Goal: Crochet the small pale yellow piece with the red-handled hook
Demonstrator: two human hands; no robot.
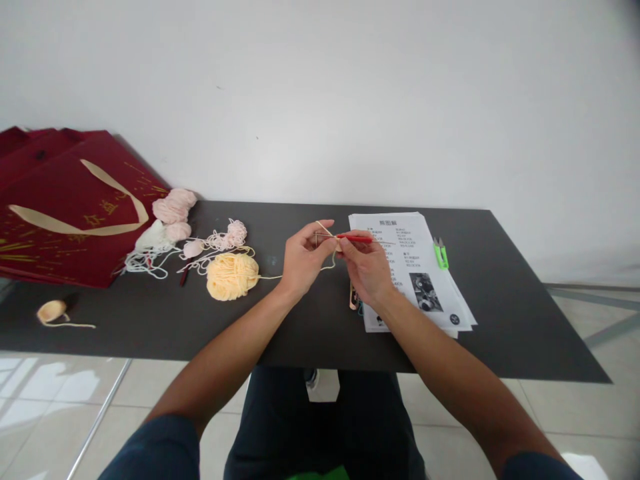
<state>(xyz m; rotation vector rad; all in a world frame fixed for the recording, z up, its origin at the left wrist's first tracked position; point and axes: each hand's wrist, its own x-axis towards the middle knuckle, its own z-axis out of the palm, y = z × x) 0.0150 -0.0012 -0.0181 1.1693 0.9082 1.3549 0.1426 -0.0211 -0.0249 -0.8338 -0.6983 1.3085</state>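
My left hand point(304, 259) is closed, pinching a strand of pale yellow yarn with one finger raised and the strand looped over it. My right hand point(367, 267) is closed on a red-handled crochet hook point(354, 237), whose tip points left into the yarn between my hands. The strand trails down to a yellow yarn ball point(231, 276) lying on the dark table point(505, 313) left of my hands. Both hands hover just above the table.
Printed instruction sheets point(417, 267) lie right of my hands, with green thread snips point(441, 253) beside them. Pink and white yarn bundles point(173, 220) and a dark red gift bag point(70, 207) sit at the left. A small cream crocheted piece point(51, 311) lies near the front left edge.
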